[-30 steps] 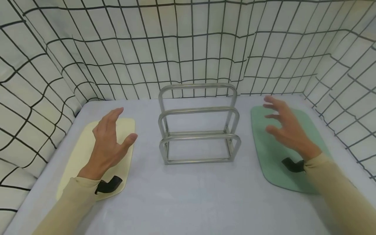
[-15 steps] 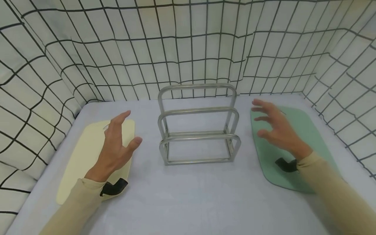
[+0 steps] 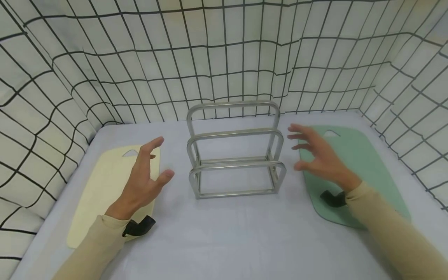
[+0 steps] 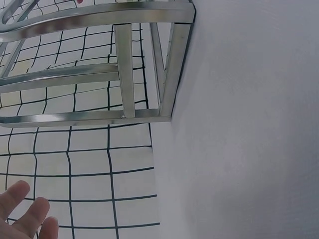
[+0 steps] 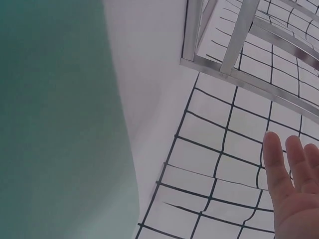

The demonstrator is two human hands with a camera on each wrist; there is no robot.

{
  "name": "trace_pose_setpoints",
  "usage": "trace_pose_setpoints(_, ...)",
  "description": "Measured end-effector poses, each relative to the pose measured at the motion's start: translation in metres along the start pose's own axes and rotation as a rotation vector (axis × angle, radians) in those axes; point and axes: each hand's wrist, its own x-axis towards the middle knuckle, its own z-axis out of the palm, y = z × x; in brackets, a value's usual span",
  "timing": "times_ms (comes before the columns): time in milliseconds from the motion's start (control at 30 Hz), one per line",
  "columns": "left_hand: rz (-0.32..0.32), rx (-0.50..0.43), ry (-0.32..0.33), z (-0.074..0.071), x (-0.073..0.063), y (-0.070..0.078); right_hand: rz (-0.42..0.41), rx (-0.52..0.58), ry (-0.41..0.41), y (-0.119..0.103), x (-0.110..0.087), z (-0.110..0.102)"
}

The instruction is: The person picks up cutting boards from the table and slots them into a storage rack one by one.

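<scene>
My left hand (image 3: 140, 184) hovers over the right side of a cream cutting board (image 3: 94, 194), thumb and fingers spread apart with nothing between them. On the other side my right hand (image 3: 320, 157) hangs over the left part of a green cutting board (image 3: 367, 167), its fingers loosely bent and holding nothing. Each board has a handle slot at its far end. Between the hands stands a silver metal rack (image 3: 238, 167) with three upright loops that rise toward the back. The rack also shows in the left wrist view, past the fingertips (image 4: 37, 211), and at the right wrist view's upper right.
A white cloth (image 3: 231, 241) covers the table. White walls with a black grid pattern (image 3: 224, 58) close in the back and both sides. A black wrist mount (image 3: 140, 226) sits on the left wrist, and another black mount (image 3: 332, 199) on the right.
Both hands have moved inward toward the rack, the left to the right and the right to the left, uncovering the boards' handle slots. The boards and rack stay in place.
</scene>
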Motion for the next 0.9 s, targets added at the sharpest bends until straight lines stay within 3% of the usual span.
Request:
trace_pose_setpoints(233,0.025,-0.022,0.002,0.006,0.001,0.000,0.028,-0.039,-0.025,-0.002,-0.001,0.005)
trace_pose_setpoints(900,0.082,-0.062,-0.011,0.016,0.001,0.007,0.056,0.020,-0.056,-0.009,-0.002,0.014)
